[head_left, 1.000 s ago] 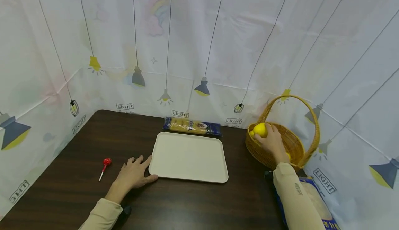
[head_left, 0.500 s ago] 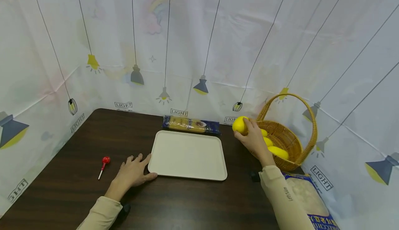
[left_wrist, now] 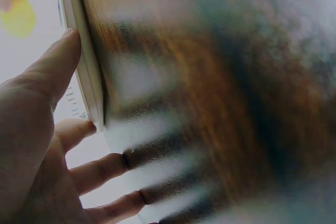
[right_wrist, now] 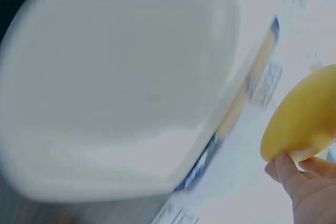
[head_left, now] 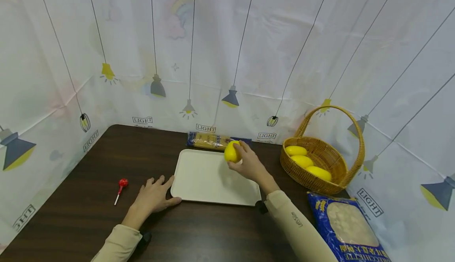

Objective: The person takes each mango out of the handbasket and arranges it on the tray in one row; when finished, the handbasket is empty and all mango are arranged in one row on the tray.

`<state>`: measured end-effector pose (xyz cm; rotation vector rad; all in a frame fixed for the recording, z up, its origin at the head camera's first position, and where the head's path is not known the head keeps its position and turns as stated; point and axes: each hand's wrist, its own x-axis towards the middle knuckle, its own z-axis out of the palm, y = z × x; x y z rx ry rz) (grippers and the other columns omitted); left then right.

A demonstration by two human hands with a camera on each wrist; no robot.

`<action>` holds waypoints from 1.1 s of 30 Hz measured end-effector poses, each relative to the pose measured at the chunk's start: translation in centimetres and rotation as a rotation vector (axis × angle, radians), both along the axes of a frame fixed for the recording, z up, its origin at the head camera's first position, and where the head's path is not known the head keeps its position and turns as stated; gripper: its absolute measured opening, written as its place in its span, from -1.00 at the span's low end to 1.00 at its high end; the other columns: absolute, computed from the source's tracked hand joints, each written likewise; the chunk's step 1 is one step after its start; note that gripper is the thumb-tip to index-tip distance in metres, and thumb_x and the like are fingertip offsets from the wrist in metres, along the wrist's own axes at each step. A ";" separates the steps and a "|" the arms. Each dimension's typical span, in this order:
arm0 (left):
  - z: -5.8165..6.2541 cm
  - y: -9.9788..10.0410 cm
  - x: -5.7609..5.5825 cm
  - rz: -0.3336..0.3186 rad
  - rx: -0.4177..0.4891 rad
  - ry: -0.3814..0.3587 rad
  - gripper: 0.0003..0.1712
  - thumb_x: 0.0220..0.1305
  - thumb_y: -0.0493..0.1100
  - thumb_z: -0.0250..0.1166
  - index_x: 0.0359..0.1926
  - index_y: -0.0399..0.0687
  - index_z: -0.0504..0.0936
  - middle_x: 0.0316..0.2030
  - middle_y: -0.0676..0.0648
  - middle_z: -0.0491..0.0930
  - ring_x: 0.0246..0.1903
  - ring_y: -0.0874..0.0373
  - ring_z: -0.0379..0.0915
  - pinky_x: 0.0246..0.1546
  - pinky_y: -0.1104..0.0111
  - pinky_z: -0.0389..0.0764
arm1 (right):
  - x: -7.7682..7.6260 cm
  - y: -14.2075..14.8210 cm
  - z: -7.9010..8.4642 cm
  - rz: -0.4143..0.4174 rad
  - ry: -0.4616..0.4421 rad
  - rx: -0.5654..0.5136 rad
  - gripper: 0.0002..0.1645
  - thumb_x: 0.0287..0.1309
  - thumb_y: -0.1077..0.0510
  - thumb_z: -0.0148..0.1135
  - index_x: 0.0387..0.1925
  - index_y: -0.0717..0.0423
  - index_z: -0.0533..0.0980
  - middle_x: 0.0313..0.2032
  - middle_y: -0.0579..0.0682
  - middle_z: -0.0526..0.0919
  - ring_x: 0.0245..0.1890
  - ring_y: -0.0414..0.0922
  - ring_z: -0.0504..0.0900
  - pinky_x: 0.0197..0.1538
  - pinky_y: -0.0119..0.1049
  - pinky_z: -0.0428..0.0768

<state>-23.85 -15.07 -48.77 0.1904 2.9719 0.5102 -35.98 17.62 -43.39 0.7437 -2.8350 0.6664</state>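
Observation:
My right hand pinches a smooth yellow lemon above the back right part of a cream rectangular tray. In the right wrist view the fingertips press the lower end of the lemon, and the tray lies beyond. My left hand rests with spread fingers at the tray's front left corner. Its thumb and index finger touch the tray edge in the left wrist view. Several more lemons lie in a wicker basket at the right.
Behind the tray lies a long pack of spaghetti. A red lollipop is on the dark table left of my left hand. In front of the basket lies a blue pasta bag, partly under my right sleeve. A printed curtain hangs behind.
My right hand has lifted the lemon out of the basket and carried it left, over the tray. The left hand has stayed at the tray's corner.

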 end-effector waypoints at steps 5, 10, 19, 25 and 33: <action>-0.2 0.0 -0.1 0.005 0.005 0.009 0.04 0.22 0.44 0.24 0.54 -0.01 0.22 0.45 -0.41 0.24 0.37 -0.56 0.14 0.26 -0.43 0.25 | -0.2 -3.5 -0.9 0.068 -0.008 0.013 -0.10 0.19 -0.11 0.34 0.47 0.11 0.27 0.50 0.31 0.17 0.39 0.32 0.39 0.32 0.20 0.51; -0.2 0.0 -0.2 0.014 -0.002 0.012 0.05 0.21 0.46 0.25 0.53 0.01 0.23 0.45 -0.39 0.26 0.37 -0.55 0.15 0.25 -0.43 0.26 | -0.6 -6.2 -1.5 0.113 -0.002 0.038 -0.13 0.19 -0.11 0.33 0.46 0.06 0.28 0.47 0.29 0.23 0.28 0.26 0.51 0.24 0.10 0.60; 0.0 0.1 0.0 0.020 0.001 0.010 0.04 0.21 0.46 0.24 0.53 0.01 0.24 0.45 -0.40 0.26 0.37 -0.54 0.16 0.26 -0.43 0.26 | -0.8 -9.7 -1.9 0.140 -0.078 0.067 -0.11 0.19 -0.09 0.32 0.49 0.02 0.26 0.53 0.30 0.11 0.35 0.30 0.45 0.28 0.14 0.56; 0.0 0.2 -0.1 0.023 -0.003 0.016 0.03 0.21 0.46 0.25 0.52 0.00 0.25 0.44 -0.40 0.28 0.36 -0.54 0.17 0.25 -0.43 0.27 | -1.0 -11.4 -2.3 0.181 -0.062 0.137 -0.13 0.20 -0.09 0.31 0.48 0.01 0.26 0.50 0.28 0.17 0.22 0.22 0.56 0.18 0.02 0.64; -0.2 0.1 -0.2 0.027 -0.001 0.017 0.03 0.20 0.46 0.25 0.53 0.02 0.25 0.44 -0.39 0.28 0.36 -0.53 0.17 0.25 -0.44 0.26 | -1.4 -13.5 -2.6 0.225 -0.042 0.244 -0.14 0.22 -0.11 0.28 0.49 -0.01 0.24 0.50 0.27 0.18 0.24 0.18 0.55 0.23 -0.01 0.61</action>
